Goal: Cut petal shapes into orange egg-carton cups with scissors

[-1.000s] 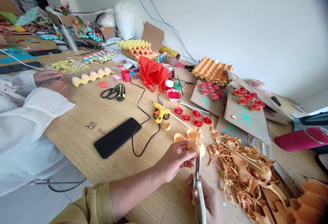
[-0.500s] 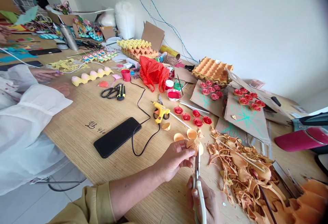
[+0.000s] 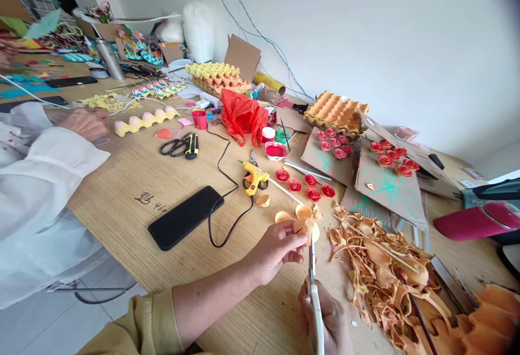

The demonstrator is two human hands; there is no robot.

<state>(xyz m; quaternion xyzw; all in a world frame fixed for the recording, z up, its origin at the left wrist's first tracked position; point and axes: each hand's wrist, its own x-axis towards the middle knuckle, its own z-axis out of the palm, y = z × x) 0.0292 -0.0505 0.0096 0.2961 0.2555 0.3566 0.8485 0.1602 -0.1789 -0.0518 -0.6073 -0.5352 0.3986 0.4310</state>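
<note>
My left hand point(image 3: 278, 252) pinches an orange egg-carton piece point(image 3: 303, 227) between thumb and fingers. In my right hand point(image 3: 325, 317) are white-handled scissors point(image 3: 316, 306), their blades pointing up at the piece's right side. Just beyond the piece lie orange carton cups point(image 3: 282, 217), with another cup point(image 3: 263, 201) farther left. Several red paper-like roses point(image 3: 294, 185) rest on the table behind them. To the right spreads a heap of orange carton scraps point(image 3: 382, 263).
A yellow glue gun point(image 3: 255, 176) with a black cord and a black phone point(image 3: 186, 217) lie left of centre. Cardboard point(image 3: 392, 187) bearing red roses and a pink bottle point(image 3: 475, 221) stand right. A person in white sleeves point(image 3: 52, 176) works at the left.
The scissor blades look closer together, and my right hand has shifted slightly. My left hand has moved a little left with the piece. The other person's hands have changed position.
</note>
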